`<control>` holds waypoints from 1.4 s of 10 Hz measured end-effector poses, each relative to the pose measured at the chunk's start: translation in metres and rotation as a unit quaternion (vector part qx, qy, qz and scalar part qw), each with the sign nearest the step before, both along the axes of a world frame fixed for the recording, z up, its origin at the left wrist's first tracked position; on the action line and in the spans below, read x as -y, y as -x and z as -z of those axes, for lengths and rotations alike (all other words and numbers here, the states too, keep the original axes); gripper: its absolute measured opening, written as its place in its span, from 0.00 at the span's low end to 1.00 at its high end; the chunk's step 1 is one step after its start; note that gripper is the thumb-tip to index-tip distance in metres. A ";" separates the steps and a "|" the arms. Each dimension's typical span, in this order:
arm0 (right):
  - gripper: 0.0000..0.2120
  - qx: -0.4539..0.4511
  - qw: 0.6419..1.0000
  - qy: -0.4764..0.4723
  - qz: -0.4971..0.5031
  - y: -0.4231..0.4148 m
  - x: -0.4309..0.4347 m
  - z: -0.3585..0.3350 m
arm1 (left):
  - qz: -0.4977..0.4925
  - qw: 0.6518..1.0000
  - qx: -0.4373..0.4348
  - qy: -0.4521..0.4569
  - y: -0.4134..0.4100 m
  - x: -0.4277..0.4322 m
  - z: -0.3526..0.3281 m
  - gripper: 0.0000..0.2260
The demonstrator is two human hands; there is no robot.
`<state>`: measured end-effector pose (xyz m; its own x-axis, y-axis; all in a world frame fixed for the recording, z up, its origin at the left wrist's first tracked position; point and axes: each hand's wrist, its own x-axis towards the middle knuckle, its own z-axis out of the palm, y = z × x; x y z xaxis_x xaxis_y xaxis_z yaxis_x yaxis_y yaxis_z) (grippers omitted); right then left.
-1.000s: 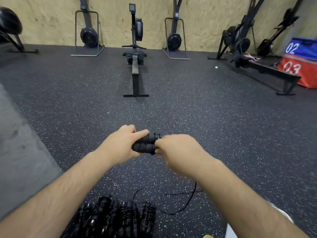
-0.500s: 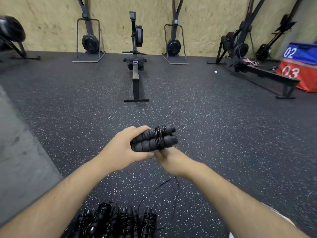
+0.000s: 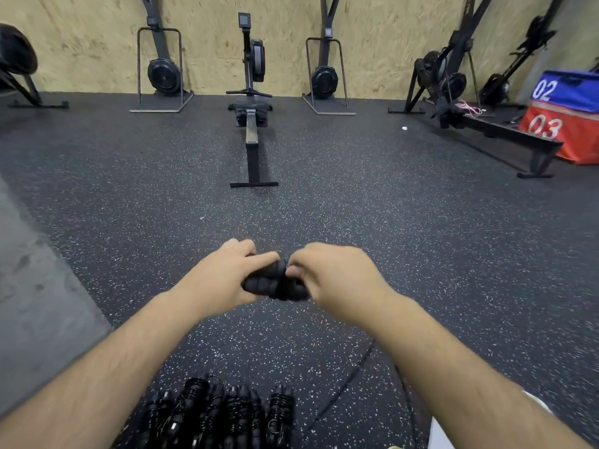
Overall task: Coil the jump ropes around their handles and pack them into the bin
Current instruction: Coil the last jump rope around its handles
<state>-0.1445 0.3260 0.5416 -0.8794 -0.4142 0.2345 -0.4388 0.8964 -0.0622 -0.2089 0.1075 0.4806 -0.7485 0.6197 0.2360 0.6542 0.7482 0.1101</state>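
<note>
Left hand gripping paired handles at centre; right hand curled round their 3 o'clock end. Loose rope hanging to floor at 5 o'clock: coiling judged unfinished. Several coiled ropes at 6 o'clock. Bin not in view; packing outstanding.

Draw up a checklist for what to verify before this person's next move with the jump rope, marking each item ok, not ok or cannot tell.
1. Left hand grips the paired handles: ok.
2. Right hand curled round the handles' other end: ok.
3. Rope fully coiled: not ok; loose rope trails on the floor.
4. Loose rope free of knots: cannot tell.
5. Bin in view: cannot tell.
</note>
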 end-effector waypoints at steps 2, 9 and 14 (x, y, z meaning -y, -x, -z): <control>0.08 0.122 0.965 0.233 -0.005 0.045 -0.047 0.026 | 0.097 0.985 0.096 -0.101 -0.034 -0.017 -0.024 0.25; 0.11 0.111 0.992 0.034 0.045 0.001 0.019 0.030 | -0.023 0.999 -0.029 -0.036 0.016 0.009 0.012 0.24; 0.15 0.284 0.953 0.088 0.048 0.018 0.016 0.063 | -0.015 0.960 0.160 -0.231 -0.033 -0.014 -0.018 0.28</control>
<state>-0.1625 0.3099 0.4783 -0.9174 -0.3230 -0.2325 -0.2051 0.8844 -0.4193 -0.1754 0.1211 0.4991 -0.8440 0.4822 0.2349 0.5108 0.5888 0.6264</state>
